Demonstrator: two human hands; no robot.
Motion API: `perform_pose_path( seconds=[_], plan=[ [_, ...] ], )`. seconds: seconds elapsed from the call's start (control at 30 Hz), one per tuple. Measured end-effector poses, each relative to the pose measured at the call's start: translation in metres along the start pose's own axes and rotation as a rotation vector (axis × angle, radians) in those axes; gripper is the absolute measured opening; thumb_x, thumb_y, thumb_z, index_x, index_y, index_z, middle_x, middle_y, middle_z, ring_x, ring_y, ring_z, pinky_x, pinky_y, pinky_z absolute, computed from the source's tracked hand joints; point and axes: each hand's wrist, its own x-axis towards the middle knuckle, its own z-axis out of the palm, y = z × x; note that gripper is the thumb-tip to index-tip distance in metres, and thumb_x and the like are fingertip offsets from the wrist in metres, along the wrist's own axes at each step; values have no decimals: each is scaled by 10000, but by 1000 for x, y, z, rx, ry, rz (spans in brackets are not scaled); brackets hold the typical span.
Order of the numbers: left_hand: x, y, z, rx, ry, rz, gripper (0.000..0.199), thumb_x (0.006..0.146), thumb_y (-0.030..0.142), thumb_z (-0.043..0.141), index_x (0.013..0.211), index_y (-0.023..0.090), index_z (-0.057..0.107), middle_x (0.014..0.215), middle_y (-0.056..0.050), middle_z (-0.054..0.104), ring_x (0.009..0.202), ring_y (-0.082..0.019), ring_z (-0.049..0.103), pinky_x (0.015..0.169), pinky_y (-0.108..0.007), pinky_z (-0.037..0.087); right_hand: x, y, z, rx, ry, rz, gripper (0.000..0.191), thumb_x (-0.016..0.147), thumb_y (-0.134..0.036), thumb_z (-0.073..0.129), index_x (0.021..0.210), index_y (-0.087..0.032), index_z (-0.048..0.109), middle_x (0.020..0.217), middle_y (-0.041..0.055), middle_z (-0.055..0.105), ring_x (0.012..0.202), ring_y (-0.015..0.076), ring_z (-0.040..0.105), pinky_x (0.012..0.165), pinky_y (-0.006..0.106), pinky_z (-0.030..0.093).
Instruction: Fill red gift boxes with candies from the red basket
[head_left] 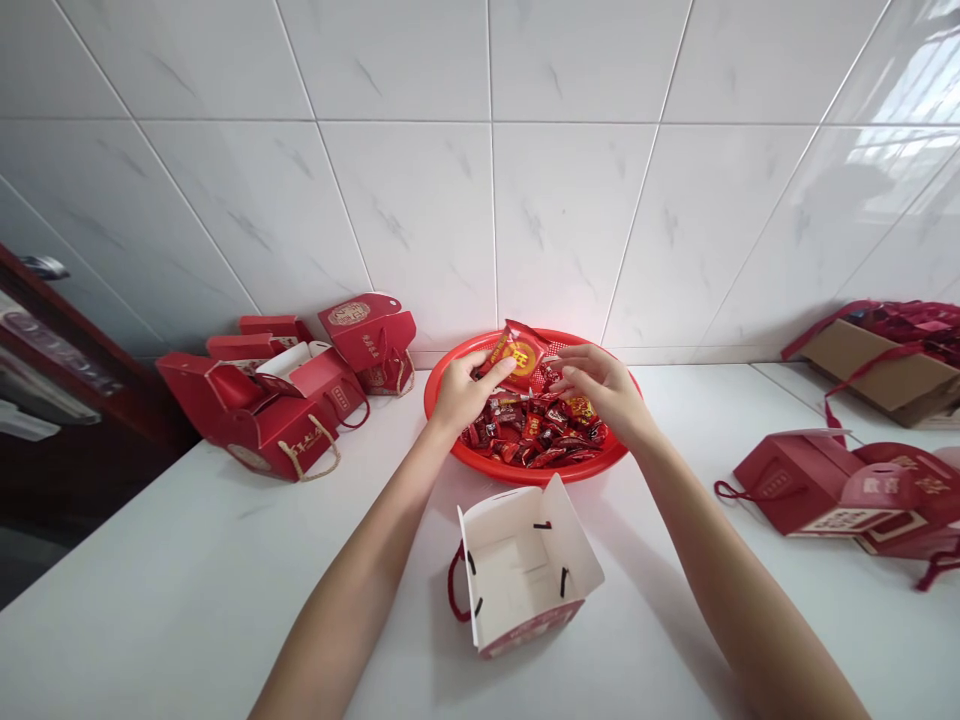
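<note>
A red plastic basket (538, 474) stands near the tiled wall with many small wrapped candies (551, 435) in it. My left hand (466, 388) pinches a larger red packet (523, 355) with a yellow emblem and holds it up over the basket. Over the basket's right side is my right hand (600, 388), its fingers apart and slightly curled, with nothing visible in them. In front of the basket, an open box (517, 570) shows its white inside, which looks bare, and a dark red cord handle at its left.
Several red gift boxes (259, 420) with cord handles sit at the left beside the wall. More red boxes (810, 480) lie at the right, below a brown carton (870, 370) holding dark red ribbon-like items.
</note>
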Motion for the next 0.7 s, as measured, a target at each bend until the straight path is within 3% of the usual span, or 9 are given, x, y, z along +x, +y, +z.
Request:
perform_pose_path(
  seconds=[0.07,0.2,0.33,0.43,0.57,0.7],
  plan=[
    [2,-1,0,-54,93,-42,413,777,585,748,894,191,792,945,-41,803,920,-256,715,825,-320,537,3,5,-4,-224,-58,29,121,853,-208,558,896,-199,671,1028,66,753,835,197,721,786,347,572],
    [3,-3,0,-144,160,-108,445,722,624,773,855,199,784,918,-45,801,904,-262,713,779,-315,536,6,11,-5,-754,-379,180,304,779,-31,476,779,-205,725,954,46,777,957,215,704,868,313,519],
    [2,-4,0,-140,144,-95,426,733,610,773,872,207,788,938,-40,803,931,-264,710,794,-312,538,7,18,-1,-923,-543,303,294,754,-23,528,723,-206,757,892,67,782,885,256,708,792,330,502],
    [2,-4,1,-119,143,-84,427,744,620,762,845,205,781,899,-26,795,916,-259,707,788,-307,536,7,20,2,-979,-570,341,345,783,-33,533,895,-224,799,1022,77,790,955,268,713,821,336,504],
    [2,-5,1,-108,138,-70,423,749,618,760,811,200,768,844,-18,778,880,-246,698,763,-298,527,6,18,3,-1061,-550,368,436,864,-84,498,1199,-192,755,1259,157,730,1185,340,661,923,397,508],
    [1,-5,1,-104,137,-86,407,754,600,760,830,200,774,853,-24,781,852,-243,700,751,-304,519,5,16,3,-1108,-568,363,587,881,-84,465,1445,-160,608,1545,183,533,1375,369,544,1040,446,477]
  ],
)
